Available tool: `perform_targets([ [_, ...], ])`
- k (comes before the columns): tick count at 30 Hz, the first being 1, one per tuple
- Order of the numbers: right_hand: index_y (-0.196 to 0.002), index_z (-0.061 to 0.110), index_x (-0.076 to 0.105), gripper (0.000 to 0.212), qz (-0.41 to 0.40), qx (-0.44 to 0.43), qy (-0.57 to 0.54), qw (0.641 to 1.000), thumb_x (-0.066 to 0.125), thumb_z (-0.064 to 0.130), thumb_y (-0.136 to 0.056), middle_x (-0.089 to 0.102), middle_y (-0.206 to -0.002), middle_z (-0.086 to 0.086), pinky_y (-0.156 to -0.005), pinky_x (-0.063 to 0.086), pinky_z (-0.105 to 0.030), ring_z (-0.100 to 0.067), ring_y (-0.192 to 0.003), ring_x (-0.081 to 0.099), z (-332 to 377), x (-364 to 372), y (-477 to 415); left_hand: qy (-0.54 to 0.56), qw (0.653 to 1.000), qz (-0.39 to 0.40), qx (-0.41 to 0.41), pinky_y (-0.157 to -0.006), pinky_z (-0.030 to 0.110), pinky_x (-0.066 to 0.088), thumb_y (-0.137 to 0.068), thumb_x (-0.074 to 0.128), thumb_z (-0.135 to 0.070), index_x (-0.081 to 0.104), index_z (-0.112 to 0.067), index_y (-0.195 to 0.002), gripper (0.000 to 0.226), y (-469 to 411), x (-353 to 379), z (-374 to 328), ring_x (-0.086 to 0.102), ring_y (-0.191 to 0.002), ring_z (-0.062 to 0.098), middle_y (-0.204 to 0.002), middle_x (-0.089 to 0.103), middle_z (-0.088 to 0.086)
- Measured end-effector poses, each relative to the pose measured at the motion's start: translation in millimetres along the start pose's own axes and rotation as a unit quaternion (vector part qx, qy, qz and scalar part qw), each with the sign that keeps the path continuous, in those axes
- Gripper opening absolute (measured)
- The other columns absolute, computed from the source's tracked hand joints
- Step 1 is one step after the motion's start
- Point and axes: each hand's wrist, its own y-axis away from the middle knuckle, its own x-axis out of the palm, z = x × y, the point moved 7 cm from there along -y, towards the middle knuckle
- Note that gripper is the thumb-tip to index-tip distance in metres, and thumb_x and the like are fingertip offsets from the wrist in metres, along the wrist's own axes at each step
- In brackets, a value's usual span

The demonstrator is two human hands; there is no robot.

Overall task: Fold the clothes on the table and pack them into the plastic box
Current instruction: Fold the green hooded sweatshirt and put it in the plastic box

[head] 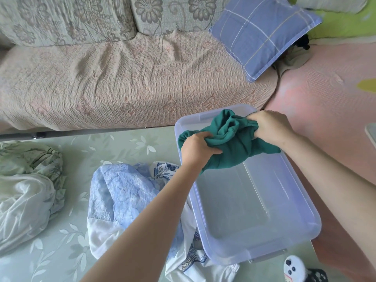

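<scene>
L hand [198, 148] grip clenched on green garment [230, 153] | R hand [270, 125] same | over plastic box [254, 210]

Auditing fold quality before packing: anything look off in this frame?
Yes. The green garment is bunched into a wad, not folded flat, held by the left hand and right hand over the plastic box's far end. The blue garment beside the box lies crumpled on the table.
</scene>
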Motion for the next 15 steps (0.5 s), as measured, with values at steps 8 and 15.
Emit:
perform_targets([
  [8, -0.108, 0.019, 0.066, 0.035, 0.052, -0.072, 0.044, 0.995, 0.058, 0.002, -0.079, 0.064, -0.107, -0.001, -0.072, 0.041, -0.034, -0.029, -0.099, 0.057, 11.1, 36.3, -11.3, -0.207, 0.976, 0.043, 0.048, -0.080, 0.036, 0.041, -0.082, 0.068, -0.010, 0.057, -0.006, -0.110, 0.031, -7.2, 28.0, 11.0, 0.046, -0.106, 0.028, -0.107, 0.057, 0.011],
  [15, -0.116, 0.009, 0.062, 0.040, 0.033, -0.128, 0.031, 0.991, 0.061, -0.002, -0.077, 0.062, -0.112, -0.004, -0.079, 0.046, -0.038, -0.028, -0.105, 0.057, 8.8, 67.4, -5.5, -0.342, 0.936, 0.023, 0.084, -0.074, 0.030, 0.034, -0.087, 0.064, -0.015, 0.051, -0.010, -0.114, 0.031, -10.0, 36.8, 17.3, 0.043, -0.111, 0.027, -0.115, 0.052, 0.008],
])
